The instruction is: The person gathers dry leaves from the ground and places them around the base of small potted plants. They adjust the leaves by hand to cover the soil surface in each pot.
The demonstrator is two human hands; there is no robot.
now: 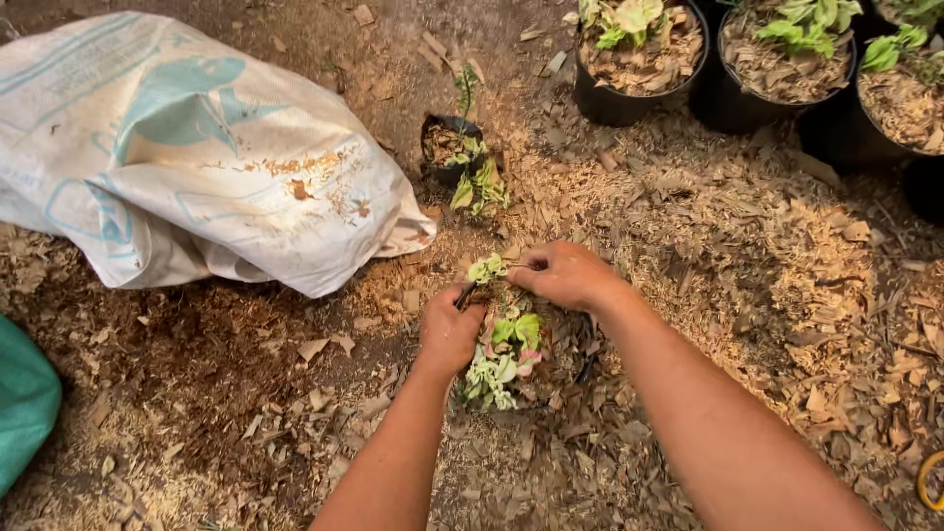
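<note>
Left hand [449, 332] closed around a thin dark stem, fingers curled tight; right hand [562, 275] pinching the pale green top of the small plant [506, 344]. Variegated leaves, green, cream and pink, just below the fingers, in a black pot [586, 356] on the chip-covered ground [747, 256].

White woven sack [187, 147], teal print, lying upper left. Small black pot w/ seedling [454, 147] beside it. Three large black pots [629, 98] w/ plants, top right. Green bag [22, 398] at left edge. Wood shavings [787, 256] over ground.
</note>
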